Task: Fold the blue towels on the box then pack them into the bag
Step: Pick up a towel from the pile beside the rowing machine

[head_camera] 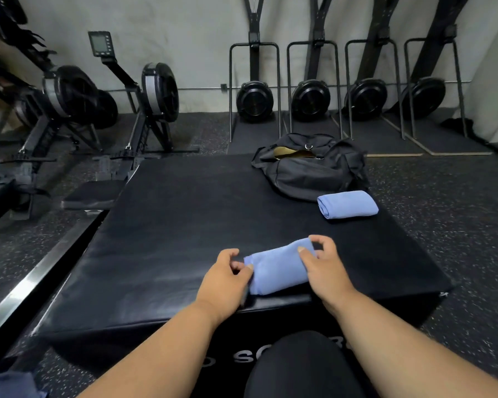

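Gym floor with rowers along wall; black padded box (184,225) in front. Folded blue towel (279,268) near box's front edge, left hand (227,280) pinching its left end, right hand (325,268) with curled fingers gripping right end. Second folded towel (348,204) just beside open black bag (311,168), far right.

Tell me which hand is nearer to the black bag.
Right. The right hand holds the near towel's end below the black bag; the left hand is at the other end, farther left.
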Available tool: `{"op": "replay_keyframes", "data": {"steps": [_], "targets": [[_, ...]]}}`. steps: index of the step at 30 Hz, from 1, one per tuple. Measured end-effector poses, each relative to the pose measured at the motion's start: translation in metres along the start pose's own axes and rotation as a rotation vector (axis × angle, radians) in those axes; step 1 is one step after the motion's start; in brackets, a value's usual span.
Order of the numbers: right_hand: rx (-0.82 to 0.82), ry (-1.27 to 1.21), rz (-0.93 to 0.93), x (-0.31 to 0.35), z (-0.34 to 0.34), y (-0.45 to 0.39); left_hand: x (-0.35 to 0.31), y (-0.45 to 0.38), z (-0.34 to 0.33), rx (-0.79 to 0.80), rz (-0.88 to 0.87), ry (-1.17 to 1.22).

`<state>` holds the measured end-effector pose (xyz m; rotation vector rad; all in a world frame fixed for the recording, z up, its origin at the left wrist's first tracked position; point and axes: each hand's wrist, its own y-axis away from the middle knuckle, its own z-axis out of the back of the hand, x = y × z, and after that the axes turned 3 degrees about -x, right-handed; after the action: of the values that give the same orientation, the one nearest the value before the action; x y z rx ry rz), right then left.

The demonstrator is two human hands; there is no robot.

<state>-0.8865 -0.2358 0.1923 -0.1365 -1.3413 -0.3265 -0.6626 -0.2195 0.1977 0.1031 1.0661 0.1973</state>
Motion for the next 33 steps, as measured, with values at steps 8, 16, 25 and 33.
{"op": "replay_keyframes", "data": {"steps": [8,16,25,33], "targets": [[-0.22,0.297,0.075,-0.02,0.137,-0.113,0.012,-0.038,-0.054,-0.223,-0.236,-0.696],[-0.286,0.292,0.0,-0.032,0.161,-0.163,0.021,-0.044,-0.061,-0.295,-0.258,-0.744],[-0.136,1.146,0.299,-0.048,0.094,-0.137,0.019,-0.043,-0.063,-0.291,-0.242,-0.774],[-0.063,1.16,0.268,-0.042,0.086,-0.148,0.02,-0.043,-0.064,-0.298,-0.239,-0.76]]}}
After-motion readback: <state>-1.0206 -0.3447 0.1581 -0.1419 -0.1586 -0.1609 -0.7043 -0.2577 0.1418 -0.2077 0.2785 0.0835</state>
